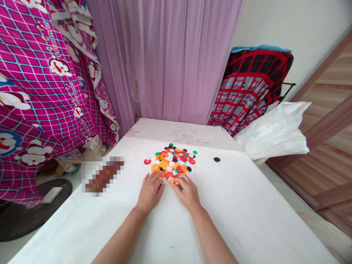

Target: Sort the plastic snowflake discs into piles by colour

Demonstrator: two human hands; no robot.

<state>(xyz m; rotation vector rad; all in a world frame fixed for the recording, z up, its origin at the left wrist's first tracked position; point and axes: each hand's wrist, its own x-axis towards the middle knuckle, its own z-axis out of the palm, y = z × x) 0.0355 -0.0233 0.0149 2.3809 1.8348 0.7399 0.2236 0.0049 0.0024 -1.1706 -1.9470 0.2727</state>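
Note:
A heap of notched plastic discs (164, 163), flower-shaped building pieces in orange, red, white, black and green, lies spread on the white-covered table. At its near edge is my left hand (150, 191), fingers curved over the nearest pieces. A bit of a red disc (160, 186) shows between its thumb and fingers; the rest of that piece is hidden. Close on the right, my right hand (188, 192) pinches an orange disc (176, 183) between thumb and fingers. The two hands are a small gap apart, both low over the table.
A lone black disc (217, 159) lies right of the heap. A blurred-out reddish-brown patch (104, 176) is at the table's left side. A white plastic bag (275, 132) stands by the right edge. Lilac curtains (176, 62) hang behind the table (233, 212).

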